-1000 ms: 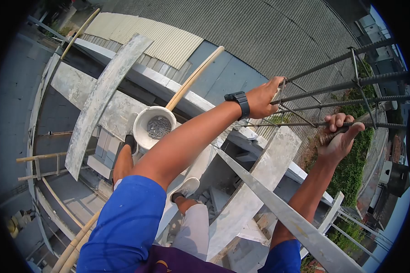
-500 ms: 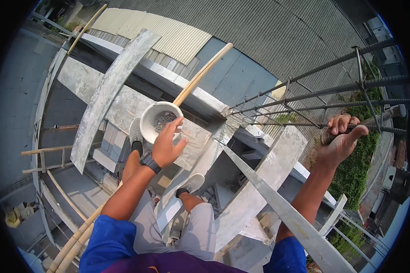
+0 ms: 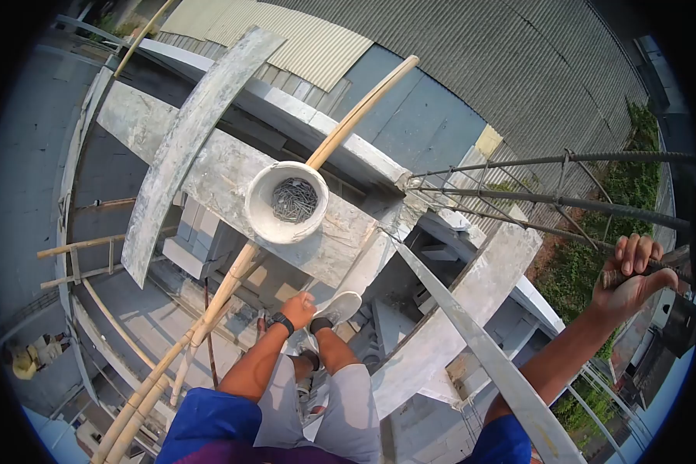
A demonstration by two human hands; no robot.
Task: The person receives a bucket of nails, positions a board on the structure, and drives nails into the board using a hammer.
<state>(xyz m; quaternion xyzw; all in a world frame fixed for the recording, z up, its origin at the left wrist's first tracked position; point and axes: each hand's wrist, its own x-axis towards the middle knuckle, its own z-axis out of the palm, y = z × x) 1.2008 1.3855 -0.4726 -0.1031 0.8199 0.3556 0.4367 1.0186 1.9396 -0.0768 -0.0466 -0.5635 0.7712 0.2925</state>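
My left hand point(image 3: 298, 308), with a dark watch on the wrist, is closed beside my right shoe point(image 3: 339, 307). Whatever its fingers hold, if anything, is hidden. Above it in view, a white bucket point(image 3: 259, 203) with grey nails point(image 3: 295, 200) inside stands on a worn plank point(image 3: 224, 176). At the far right my right hand point(image 3: 638, 267) is wrapped round the handle of what looks like a hammer point(image 3: 612, 279), whose far end lies in the dark edge. A steel reinforcing bar point(image 3: 553, 230) runs to this same hand; whether the fingers grip it too cannot be made out.
A long board point(image 3: 197, 143) crosses the plank. Bamboo poles point(image 3: 363, 104) pass behind and below it. A narrow metal-coloured strip point(image 3: 479, 340) slants past my right arm. Reinforcing bars point(image 3: 626, 209) jut out to the right. Below the platform are drops and corrugated roofs point(image 3: 472, 69).
My left hand has left the space over the bucket, come down towards my legs and closed. The right hand sits further right and lower. One foot has moved away from beside the bucket.
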